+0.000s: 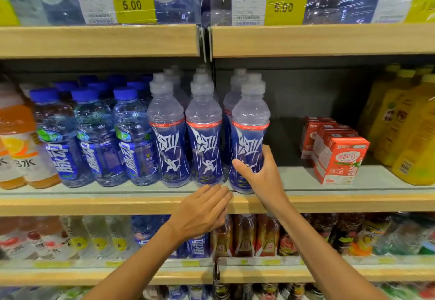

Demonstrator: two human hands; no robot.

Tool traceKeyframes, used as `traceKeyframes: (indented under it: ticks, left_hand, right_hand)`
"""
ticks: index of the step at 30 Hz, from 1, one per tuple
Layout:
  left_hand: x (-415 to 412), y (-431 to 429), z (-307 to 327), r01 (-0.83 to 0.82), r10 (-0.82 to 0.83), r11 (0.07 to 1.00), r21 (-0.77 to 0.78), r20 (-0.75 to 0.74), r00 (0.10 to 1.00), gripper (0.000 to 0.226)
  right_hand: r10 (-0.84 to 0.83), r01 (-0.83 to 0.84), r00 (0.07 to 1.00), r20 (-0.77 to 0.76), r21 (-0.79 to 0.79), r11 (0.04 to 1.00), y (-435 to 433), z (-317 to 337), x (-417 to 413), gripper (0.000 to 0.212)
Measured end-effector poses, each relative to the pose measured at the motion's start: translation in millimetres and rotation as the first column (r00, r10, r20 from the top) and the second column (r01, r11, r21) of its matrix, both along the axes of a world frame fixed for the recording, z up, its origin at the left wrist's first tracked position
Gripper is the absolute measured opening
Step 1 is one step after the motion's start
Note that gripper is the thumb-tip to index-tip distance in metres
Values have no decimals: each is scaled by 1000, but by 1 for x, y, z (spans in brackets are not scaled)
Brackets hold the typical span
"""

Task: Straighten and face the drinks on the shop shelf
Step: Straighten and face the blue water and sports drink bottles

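Shelf: three purple bottles fronted, labels forward.
Right hand: fingers gripped the rightmost bottle.
Left hand: open, idle.
Left: gap beside cartons.

View: one head camera, close to the middle shelf
Facing: straight at 12 o'clock, tipped slightly down

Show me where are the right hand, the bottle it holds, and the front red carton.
right hand (pixel 261 177), head view, back of hand
held bottle (pixel 250 116), head view, clear shoulder
front red carton (pixel 341 160), head view, front face
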State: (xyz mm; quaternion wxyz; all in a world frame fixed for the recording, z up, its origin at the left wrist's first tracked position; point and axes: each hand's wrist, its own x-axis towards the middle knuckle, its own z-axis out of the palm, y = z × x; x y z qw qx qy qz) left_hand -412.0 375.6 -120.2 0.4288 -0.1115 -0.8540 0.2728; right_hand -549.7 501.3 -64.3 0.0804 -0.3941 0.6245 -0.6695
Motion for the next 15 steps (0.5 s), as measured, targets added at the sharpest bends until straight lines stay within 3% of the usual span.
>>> traceKeyframes:
  ticks: [15]
  left_hand:
    - [1,4,3,68,-67,996,55,-15,998,35]
  right_hand:
    - [-90,88,996,22,60,994,-17,5,5,49]
